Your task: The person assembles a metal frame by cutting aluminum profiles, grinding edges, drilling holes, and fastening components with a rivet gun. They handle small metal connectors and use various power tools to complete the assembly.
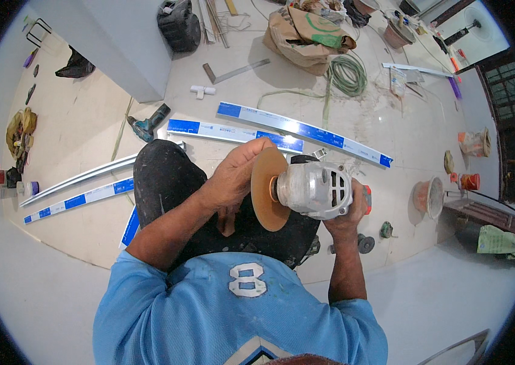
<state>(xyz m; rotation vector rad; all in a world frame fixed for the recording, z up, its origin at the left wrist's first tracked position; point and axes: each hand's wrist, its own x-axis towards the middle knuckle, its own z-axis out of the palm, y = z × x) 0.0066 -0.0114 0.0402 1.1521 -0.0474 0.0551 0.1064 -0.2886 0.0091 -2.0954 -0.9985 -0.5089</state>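
An angle grinder [318,190] with a worn grey metal head is held up in front of me, above my bent legs. My right hand [345,216] is wrapped round its body from the right; part of the grip is hidden behind the tool. On the grinder's left side sits a thin tan disc [269,198], seen at a slant. My left hand [236,173] is closed at the disc's upper left edge, some of its fingertips hidden behind it. Just beyond the disc, blue-and-white metal profiles [306,129] lie on the tiled floor.
A cordless drill [148,125] lies left of the profiles, near a white pillar [114,42]. Farther off are a metal square [233,72], a white pipe tee [202,91], a brown sack [306,39] and a coiled green hose [347,76]. A bucket [429,198] lies tipped at right.
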